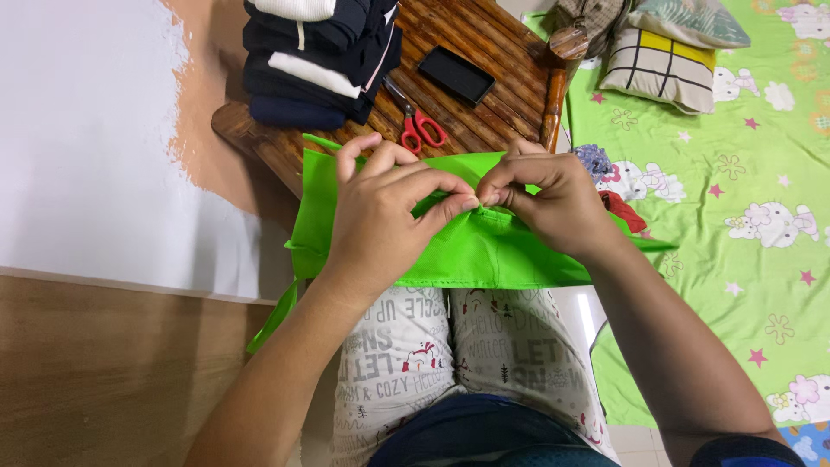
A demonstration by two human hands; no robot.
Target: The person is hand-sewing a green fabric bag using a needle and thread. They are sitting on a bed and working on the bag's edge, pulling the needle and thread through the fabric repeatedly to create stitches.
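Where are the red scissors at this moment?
The red scissors lie on the wooden table, between the stack of folded clothes and the black phone.

Fingertips of left hand [380, 216] and right hand [553, 203] meet at a pinch on the green fabric bag [467, 251]; whatever sits between them is too small to tell. Clothes stack [316, 56] cut off at 12 o'clock. Cushion [661, 56] partly covered.

Bright green fabric [467, 251]; red-handled scissors [419, 128] and a black phone [456, 74] on the brown slatted table [510, 43] — dark navy and white folded clothes [320, 52] at its left corner — green cartoon-print sheet [743, 199].
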